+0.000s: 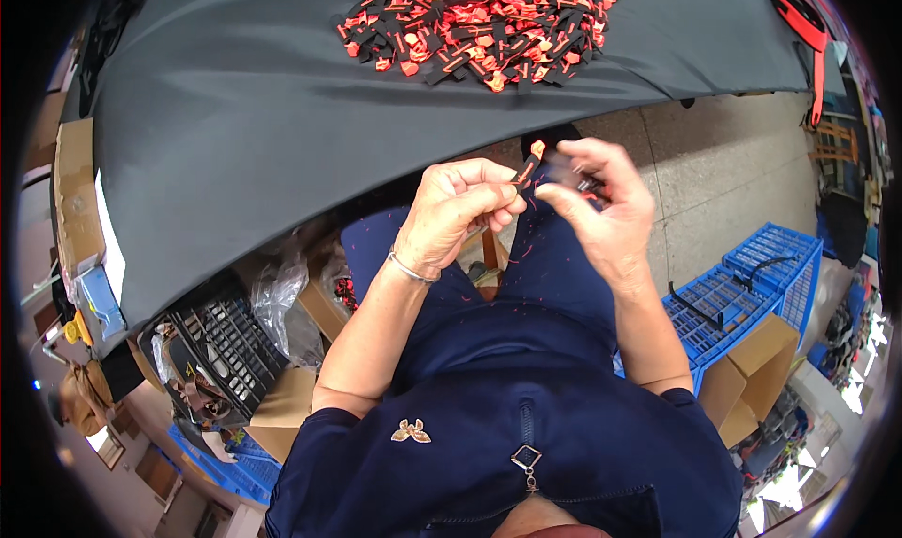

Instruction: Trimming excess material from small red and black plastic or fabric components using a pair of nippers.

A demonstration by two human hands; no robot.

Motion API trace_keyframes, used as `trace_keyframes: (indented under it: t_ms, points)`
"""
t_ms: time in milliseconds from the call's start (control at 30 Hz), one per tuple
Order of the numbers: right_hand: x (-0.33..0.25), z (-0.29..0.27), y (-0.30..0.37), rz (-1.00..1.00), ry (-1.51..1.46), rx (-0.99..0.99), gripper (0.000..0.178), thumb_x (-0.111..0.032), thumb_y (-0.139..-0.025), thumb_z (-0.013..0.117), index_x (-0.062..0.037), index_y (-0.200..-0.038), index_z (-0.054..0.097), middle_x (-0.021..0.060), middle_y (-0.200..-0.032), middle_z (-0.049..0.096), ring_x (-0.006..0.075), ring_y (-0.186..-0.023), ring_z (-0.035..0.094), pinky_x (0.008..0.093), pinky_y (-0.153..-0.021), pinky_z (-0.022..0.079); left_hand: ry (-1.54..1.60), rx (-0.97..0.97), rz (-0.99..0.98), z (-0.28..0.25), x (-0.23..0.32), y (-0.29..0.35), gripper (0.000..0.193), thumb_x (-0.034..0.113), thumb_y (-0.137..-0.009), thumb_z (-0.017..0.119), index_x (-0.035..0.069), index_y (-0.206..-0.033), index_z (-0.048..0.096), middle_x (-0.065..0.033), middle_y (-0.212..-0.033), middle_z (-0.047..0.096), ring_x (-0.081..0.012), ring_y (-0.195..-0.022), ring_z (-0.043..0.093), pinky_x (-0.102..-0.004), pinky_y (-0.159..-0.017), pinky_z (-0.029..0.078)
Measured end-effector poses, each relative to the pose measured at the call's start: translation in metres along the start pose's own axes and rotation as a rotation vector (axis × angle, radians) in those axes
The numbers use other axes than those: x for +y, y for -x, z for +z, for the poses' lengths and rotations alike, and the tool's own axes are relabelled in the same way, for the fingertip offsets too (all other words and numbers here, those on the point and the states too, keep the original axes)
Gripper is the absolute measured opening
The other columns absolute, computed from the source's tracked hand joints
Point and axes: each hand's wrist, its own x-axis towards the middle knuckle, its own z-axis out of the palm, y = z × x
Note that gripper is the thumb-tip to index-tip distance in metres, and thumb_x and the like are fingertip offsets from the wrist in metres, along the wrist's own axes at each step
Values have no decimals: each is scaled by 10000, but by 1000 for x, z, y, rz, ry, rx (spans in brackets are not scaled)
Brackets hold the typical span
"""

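Note:
My left hand (445, 217) pinches a short black strip with an orange end (530, 164) between thumb and fingertips, above my lap. The strip tilts up and to the right, its orange tip free. Close beside it, my right hand (613, 211) is closed around a small dark object (588, 187); motion blur hides what kind it is. Reddish thread scraps (520, 253) lie on my dark blue trousers below the hands. On the table ahead sits a large heap of similar black and orange strips (489, 26).
A black cloth covers the table (244, 134); its edge runs just beyond my hands. Blue plastic crates (728, 298) and a cardboard box (752, 374) stand to my right. At the left are a black crate (230, 350) and clear plastic bags (282, 298). A red-handled tool (816, 63) hangs at the far right.

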Motion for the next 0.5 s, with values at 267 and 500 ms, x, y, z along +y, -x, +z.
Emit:
trace_keyframes:
  t_ms: [267,500]
  points:
    - [12,14,-1,-462,382,19,297,28,-604,645,-50,-890,629,84,-795,596,237,-700,612,309,-587,501,-87,-1,211,9,-13,-1,188,13,-787,535,-48,-945,616,-68,-774,610,-104,-626,526,-221,-575,426]
    - [6,19,-4,-485,426,-16,323,8,-599,646,-53,-882,502,88,-767,490,280,-657,559,339,-543,460,-37,111,237,16,-14,5,192,-65,-772,492,-52,-920,614,-73,-776,627,-102,-629,561,-212,-594,459]
